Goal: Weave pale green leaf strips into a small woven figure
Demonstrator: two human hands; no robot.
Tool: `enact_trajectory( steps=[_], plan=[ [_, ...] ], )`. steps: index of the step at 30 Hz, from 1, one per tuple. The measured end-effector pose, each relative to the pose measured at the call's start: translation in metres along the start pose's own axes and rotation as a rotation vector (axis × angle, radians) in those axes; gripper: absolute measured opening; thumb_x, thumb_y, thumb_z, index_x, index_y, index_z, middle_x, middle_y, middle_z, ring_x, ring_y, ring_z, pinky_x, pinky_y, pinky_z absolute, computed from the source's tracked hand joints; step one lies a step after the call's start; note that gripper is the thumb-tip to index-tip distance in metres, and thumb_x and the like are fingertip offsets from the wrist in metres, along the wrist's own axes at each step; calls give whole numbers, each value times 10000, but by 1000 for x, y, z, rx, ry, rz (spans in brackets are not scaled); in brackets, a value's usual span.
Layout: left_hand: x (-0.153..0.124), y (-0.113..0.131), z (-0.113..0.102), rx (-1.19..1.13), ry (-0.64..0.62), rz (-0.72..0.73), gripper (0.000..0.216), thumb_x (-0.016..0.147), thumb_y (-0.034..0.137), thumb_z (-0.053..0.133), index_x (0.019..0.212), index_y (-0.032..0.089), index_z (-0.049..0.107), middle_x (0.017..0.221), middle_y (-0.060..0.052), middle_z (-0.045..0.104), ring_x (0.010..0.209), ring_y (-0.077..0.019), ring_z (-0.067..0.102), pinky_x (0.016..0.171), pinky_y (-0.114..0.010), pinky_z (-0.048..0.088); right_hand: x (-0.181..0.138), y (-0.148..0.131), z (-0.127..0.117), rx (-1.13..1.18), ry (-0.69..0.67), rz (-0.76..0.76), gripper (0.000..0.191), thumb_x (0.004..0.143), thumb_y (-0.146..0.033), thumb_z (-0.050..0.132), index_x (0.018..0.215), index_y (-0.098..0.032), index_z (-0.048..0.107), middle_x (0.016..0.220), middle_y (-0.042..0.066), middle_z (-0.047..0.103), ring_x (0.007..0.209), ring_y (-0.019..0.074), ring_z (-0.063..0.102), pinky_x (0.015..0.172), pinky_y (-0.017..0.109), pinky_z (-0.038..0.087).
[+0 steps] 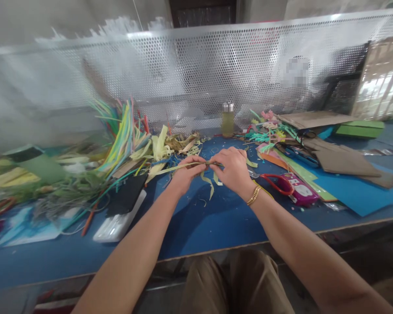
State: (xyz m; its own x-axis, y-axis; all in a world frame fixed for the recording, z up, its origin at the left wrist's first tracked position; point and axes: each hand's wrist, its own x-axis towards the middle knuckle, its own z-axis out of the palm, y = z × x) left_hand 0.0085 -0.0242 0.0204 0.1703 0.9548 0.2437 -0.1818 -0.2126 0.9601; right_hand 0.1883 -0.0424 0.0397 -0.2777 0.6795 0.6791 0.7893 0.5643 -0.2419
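Note:
My left hand [188, 172] and my right hand [232, 168] meet above the middle of the blue table [216, 233]. Both are closed, fingertips pinching a thin, pale green husk-like strip [172, 168] that trails off to the left. Where the fingers come together, they cover part of the strip. Short cut pieces of similar husk [211, 185] hang or lie just below the hands. Beside my right wrist are red-handled scissors [276, 182], touching a purple packet [305, 192]. A pile of pale husks [160, 146] lies beyond my left hand.
Colourful pipe cleaners [121, 139] and a dark phone-like slab [126, 196] are on the left. At the back stands a jar with a silver lid [228, 122]. Brown cardboard [343, 159] and blue paper [363, 196] lie right. A perforated metal screen [203, 65] borders the far edge.

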Motion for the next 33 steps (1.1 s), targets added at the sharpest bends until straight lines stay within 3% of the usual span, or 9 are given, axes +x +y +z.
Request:
enact_trajectory(
  steps=[3,7,28,33],
  plan=[
    [1,-1,2,119,59,65,244,585,240,829,730,176,643,699,6,643,588,-92,538,556,-220,414,-1,-2,-1,-9,-5,-34,133,873,-331,597,822,-263,699,857,30,665,909,226,493,827,392,234],
    [2,-1,3,192,43,125,204,607,235,796,696,175,622,647,23,594,535,-78,474,507,-212,371,-1,-5,-2,-33,-16,-45,143,868,-311,591,778,-248,683,838,33,659,893,224,482,823,399,229],
    [2,1,-1,269,-10,109,158,598,202,767,668,170,630,641,21,579,574,-90,488,544,-220,367,-1,-2,-3,-53,-58,-36,159,860,-272,580,718,-232,639,776,31,636,880,223,471,820,397,231],
    [2,-2,-1,242,8,97,212,605,226,802,751,172,658,682,9,613,610,-100,523,578,-224,406,0,5,0,-40,-50,2,125,843,-302,604,752,-237,660,793,34,658,881,228,489,818,397,236]
  ],
)
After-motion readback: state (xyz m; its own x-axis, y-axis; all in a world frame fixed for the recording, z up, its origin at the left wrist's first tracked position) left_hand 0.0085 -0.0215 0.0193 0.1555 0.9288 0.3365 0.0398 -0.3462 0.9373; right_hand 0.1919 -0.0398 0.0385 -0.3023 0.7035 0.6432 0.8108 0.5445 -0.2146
